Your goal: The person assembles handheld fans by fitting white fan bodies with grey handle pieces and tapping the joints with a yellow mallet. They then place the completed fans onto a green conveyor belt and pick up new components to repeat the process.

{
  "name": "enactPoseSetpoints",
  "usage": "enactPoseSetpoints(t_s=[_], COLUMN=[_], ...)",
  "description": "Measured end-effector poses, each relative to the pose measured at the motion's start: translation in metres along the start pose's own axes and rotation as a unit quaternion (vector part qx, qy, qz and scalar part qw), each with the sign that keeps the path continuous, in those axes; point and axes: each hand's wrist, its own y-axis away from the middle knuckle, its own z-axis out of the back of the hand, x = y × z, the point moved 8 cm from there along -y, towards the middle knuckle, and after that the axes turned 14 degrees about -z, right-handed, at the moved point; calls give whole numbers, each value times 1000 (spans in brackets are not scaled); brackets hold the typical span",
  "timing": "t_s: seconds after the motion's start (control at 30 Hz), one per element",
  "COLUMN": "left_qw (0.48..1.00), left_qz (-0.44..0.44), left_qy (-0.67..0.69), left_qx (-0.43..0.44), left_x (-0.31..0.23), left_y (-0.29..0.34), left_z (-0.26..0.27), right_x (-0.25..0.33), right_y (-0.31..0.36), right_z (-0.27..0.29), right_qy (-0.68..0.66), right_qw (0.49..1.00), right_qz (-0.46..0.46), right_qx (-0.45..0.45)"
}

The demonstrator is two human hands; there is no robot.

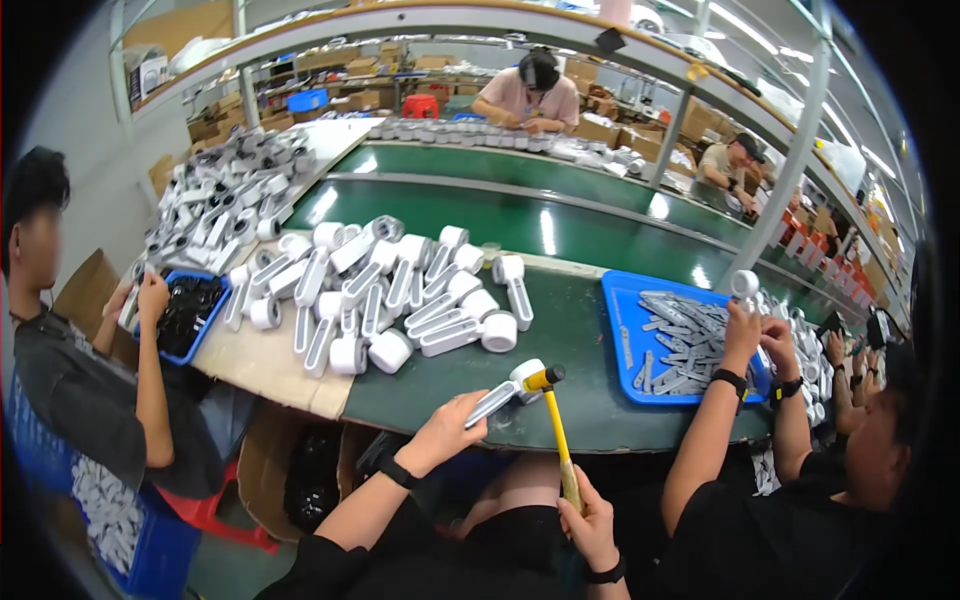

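Observation:
My left hand (445, 435) is closed round the handle of a white device (487, 405) with a round head and a grey inlay. It holds the device by the front edge of the green workbench. In my right hand (592, 522) is a hammer (558, 430) with a yellow handle and a black-tipped yellow head. The hammer's head overlaps the round end of the device; whether they touch, I cannot tell. Beyond my hands lies a pile of similar white devices (400, 270), heads and handles pointing every way.
To the right, a blue tray (618, 345) holds grey strips beside a co-worker's hands (745, 335). At left, another person sits by a blue bin (180, 345) of black parts. A larger heap (225, 190) lies behind. A green conveyor (460, 205) crosses under a shelf frame (790, 160).

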Motion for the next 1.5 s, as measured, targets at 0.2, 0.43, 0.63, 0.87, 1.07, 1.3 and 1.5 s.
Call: enactPoseSetpoints(t_s=[0.2,0.43,0.63,0.87,1.07,1.3,1.5], left_qw=[993,989,988,986,977,975,976], left_qz=[18,75,63,64,86,90,89], left_qy=[-53,-32,-57,-94,-143,-141,-139], left_qx=[-99,-126,-126,-120,-135,-146,-144], left_x=[6,24,22,18,14,17,16], left_y=[15,21,20,26,46,45,44], left_z=[33,33,32,36,50,49,48], right_x=[26,76,84,67,65,80,96], right_y=[-1,10,12,1,5,9,19], right_z=[-18,-30,-32,-43,-42,-52,-51], right_qy=[158,219,254,346,307,307,266], right_qw=[981,947,941,930,941,934,928], right_qz=[111,229,220,119,136,181,261], right_qx=[15,-49,-39,31,36,39,2])
